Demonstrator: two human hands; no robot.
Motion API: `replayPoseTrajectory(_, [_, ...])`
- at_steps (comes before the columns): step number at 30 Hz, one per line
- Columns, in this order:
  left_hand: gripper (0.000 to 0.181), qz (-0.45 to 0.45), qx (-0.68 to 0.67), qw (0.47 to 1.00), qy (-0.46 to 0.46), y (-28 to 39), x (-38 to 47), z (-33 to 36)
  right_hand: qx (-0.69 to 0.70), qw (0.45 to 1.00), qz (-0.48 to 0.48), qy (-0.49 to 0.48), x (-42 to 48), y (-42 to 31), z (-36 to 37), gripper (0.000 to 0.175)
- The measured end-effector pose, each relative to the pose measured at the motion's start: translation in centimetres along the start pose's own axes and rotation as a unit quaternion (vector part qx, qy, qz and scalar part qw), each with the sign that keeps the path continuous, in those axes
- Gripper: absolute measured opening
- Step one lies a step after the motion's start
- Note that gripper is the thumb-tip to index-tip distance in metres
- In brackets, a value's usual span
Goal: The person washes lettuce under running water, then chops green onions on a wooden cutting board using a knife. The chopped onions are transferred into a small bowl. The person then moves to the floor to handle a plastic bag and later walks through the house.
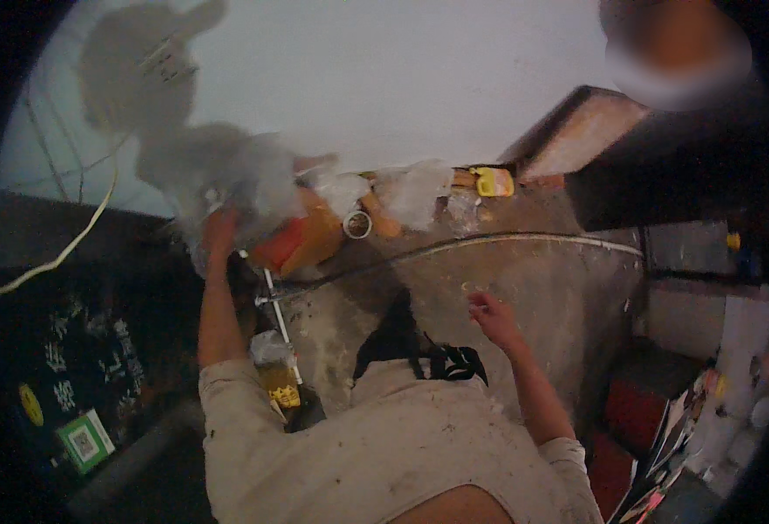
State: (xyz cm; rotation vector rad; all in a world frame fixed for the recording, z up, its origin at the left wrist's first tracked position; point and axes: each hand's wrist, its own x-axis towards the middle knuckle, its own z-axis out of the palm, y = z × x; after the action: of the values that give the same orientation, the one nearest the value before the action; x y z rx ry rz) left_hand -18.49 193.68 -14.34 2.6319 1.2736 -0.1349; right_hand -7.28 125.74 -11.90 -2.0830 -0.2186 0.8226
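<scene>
My left hand (219, 230), blurred, is raised on the left beside a translucent plastic bag (253, 187) near the white wall. Blur hides whether its fingers grip the plastic. A red and orange bag (299, 239) lies just right of that hand. My right hand (492, 319) hangs over the concrete floor (522, 281) with its fingers loosely bent and nothing visible in it. Along the wall's foot are another pale plastic bag (417, 196), a round white-rimmed container (357, 224) with brown contents, and a yellow jug (493, 182).
A long pale hose or pole (489, 237) crosses the floor. A white pipe (280, 321) lies left of my body. The dark board (96, 354) at left bears writing and a printed code. Red boxes (633, 409) stand at right. Part of a person (679, 52) appears at upper right.
</scene>
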Motion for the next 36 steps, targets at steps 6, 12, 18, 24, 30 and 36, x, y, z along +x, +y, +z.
replayPoseTrajectory(6, [0.062,0.069,0.119,0.897,0.419,8.1,-4.4,-3.7,-0.004,0.996,0.05,0.079,-5.0,6.2,-2.1,0.028])
replayPoseTrajectory(12, [0.043,0.312,-0.022,0.872,0.376,31.6,-10.4,-2.6,0.114,0.978,0.139,0.101,-10.5,13.0,-6.1,0.028])
replayPoseTrajectory(18, [0.009,0.495,-0.137,0.815,0.268,50.2,-22.0,4.5,0.184,0.957,0.166,0.151,-13.6,21.7,-12.2,0.029])
replayPoseTrajectory(24, [0.01,0.506,-0.005,0.861,0.048,48.5,-30.1,11.6,0.317,0.903,0.201,0.209,-15.5,33.0,-15.4,0.031])
replayPoseTrajectory(30, [0.051,0.273,0.028,0.932,0.238,35.9,-22.4,8.0,0.466,0.861,0.155,0.133,-12.1,32.2,-16.5,0.037])
replayPoseTrajectory(36, [0.078,0.049,0.099,0.91,0.4,23.6,-11.0,-0.5,0.282,0.945,0.095,0.133,-3.1,22.6,-5.5,0.031])
